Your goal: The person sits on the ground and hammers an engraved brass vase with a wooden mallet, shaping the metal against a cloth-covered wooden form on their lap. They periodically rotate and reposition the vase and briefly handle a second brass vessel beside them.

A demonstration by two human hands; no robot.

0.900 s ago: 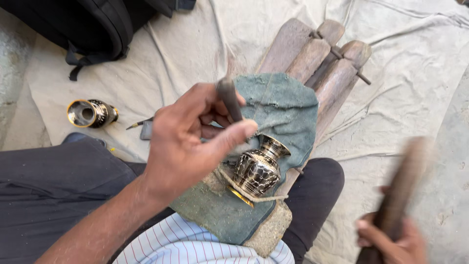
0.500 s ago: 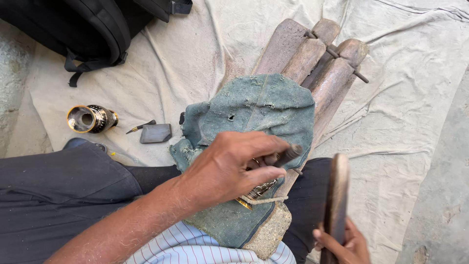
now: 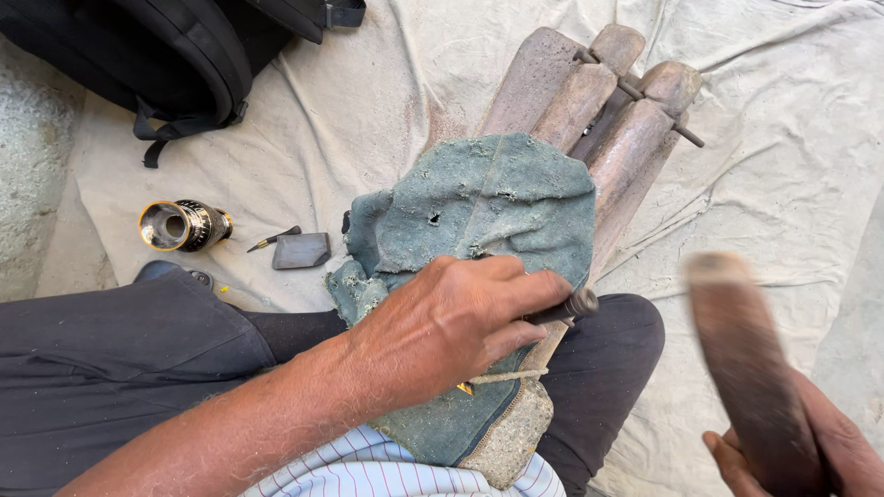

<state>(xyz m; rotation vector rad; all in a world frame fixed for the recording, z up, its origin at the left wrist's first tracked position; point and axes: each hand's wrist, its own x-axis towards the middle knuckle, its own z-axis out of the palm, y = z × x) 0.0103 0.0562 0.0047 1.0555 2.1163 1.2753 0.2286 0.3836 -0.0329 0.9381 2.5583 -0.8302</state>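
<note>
Left hand (image 3: 451,331) grip pinches a dark punch tool (image 3: 564,307) on the teal cloth (image 3: 479,212); right hand (image 3: 810,451) grip wraps a wooden mallet (image 3: 750,368), raised. Mid-strike step; next needs a square hit on the punch.

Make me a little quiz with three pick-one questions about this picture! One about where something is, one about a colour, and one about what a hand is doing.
1. Where does the small brass pot lie?
A. on the pale cloth, left of the green rag
B. on the wooden block
C. inside the black bag

2. What colour is the worn rag over the wooden block?
A. red
B. grey-green
C. yellow

3. What is the right hand doing?
A. lying flat and empty
B. gripping a wooden mallet
C. pinching the rag

Answers: 1 A, the pot rests on the ground cloth. 2 B, it looks dull green. 3 B, fingers wrap the blurred mallet; the left hand holds a dark punch.
</note>
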